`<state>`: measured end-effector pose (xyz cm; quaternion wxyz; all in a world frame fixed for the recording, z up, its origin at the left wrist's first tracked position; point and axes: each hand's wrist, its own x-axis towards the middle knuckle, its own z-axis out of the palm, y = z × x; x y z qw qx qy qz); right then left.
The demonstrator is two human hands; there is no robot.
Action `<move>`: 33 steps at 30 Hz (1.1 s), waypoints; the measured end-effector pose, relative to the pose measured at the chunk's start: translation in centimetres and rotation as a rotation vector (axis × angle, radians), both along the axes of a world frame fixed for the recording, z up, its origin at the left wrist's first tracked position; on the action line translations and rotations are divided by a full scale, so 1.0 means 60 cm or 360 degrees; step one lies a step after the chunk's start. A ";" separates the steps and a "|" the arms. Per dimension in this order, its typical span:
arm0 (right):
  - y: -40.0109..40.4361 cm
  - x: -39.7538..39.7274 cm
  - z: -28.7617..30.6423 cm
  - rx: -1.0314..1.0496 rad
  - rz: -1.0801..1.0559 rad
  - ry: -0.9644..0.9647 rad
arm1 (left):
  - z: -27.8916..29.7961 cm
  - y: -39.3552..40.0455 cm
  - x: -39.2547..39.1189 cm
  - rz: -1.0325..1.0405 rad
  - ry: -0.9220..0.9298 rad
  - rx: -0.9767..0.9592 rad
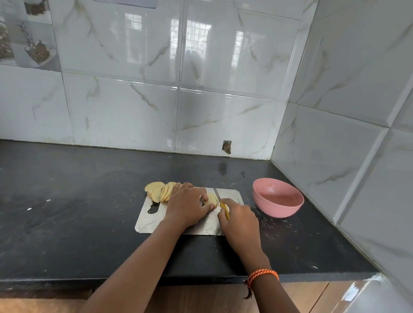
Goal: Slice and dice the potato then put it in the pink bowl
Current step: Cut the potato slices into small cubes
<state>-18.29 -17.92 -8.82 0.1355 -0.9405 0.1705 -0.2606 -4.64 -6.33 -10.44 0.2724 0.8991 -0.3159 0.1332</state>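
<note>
A steel cutting board [151,221] lies on the black counter. Several pale potato slices [161,191] lean in a fanned row at the board's far left corner. My left hand [187,206] presses down on a small stack of slices [211,199] in the middle of the board, its fingers curled over them. My right hand [238,219] grips a yellow-handled knife [219,199], with the blade down in the stack just right of my left fingertips. The pink bowl [277,198] stands to the right of the board and holds no potato.
The black counter [70,210] runs left, with crumbs scattered near the bowl. Tiled walls close the back and the right side, meeting in a corner behind the bowl. The counter's front edge lies under my forearms, with wooden cabinet fronts below.
</note>
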 end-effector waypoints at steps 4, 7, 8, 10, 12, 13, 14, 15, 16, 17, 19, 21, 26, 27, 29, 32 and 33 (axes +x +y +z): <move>0.000 0.001 0.000 -0.0027 0.0043 0.0006 | -0.002 0.000 0.001 0.0009 -0.0013 0.0004; 0.001 0.002 -0.003 -0.0050 0.0045 0.0043 | 0.000 0.000 0.000 0.0013 -0.0014 0.0003; 0.001 0.003 -0.005 -0.0063 0.0035 0.0071 | 0.000 -0.001 0.001 0.0015 -0.0013 0.0002; 0.003 0.007 -0.008 -0.0101 0.0011 0.0127 | 0.001 -0.001 0.000 0.0019 -0.0009 -0.0001; 0.007 0.011 -0.009 -0.0136 -0.0001 0.0164 | 0.002 -0.002 -0.002 0.0024 0.0001 -0.0002; 0.009 0.014 -0.009 -0.0149 -0.0004 0.0177 | 0.002 -0.002 -0.002 0.0025 0.0007 0.0000; 0.011 0.016 -0.008 -0.0156 -0.0008 0.0192 | 0.004 -0.002 -0.003 0.0023 0.0014 0.0000; 0.013 0.018 -0.006 -0.0158 -0.0009 0.0203 | 0.004 -0.001 -0.003 0.0021 0.0022 0.0003; 0.014 0.019 -0.005 -0.0151 -0.0007 0.0208 | 0.004 -0.001 -0.004 0.0019 0.0030 0.0006; 0.014 0.019 -0.005 -0.0140 -0.0006 0.0211 | 0.004 0.000 -0.004 0.0019 0.0028 0.0010; 0.016 0.014 -0.004 -0.0131 -0.0007 0.0203 | 0.004 0.000 -0.005 0.0018 0.0009 0.0021; 0.017 0.002 -0.006 -0.0149 -0.0009 0.0199 | 0.005 -0.001 -0.008 0.0014 -0.0033 0.0050; 0.023 -0.045 -0.017 -0.0165 -0.0031 0.0183 | 0.006 -0.002 -0.013 -0.0006 -0.0080 0.0096; 0.024 -0.052 -0.019 -0.0167 -0.0037 0.0183 | 0.006 -0.001 -0.014 -0.0006 -0.0086 0.0099; 0.025 -0.066 -0.024 -0.0153 -0.0046 0.0181 | 0.006 -0.001 -0.015 -0.0006 -0.0093 0.0119; 0.024 -0.082 -0.025 -0.0106 -0.0036 0.0134 | 0.007 0.000 -0.015 -0.0004 -0.0084 0.0116; 0.023 -0.085 -0.025 -0.0100 -0.0023 0.0117 | 0.006 0.000 -0.015 -0.0004 -0.0077 0.0111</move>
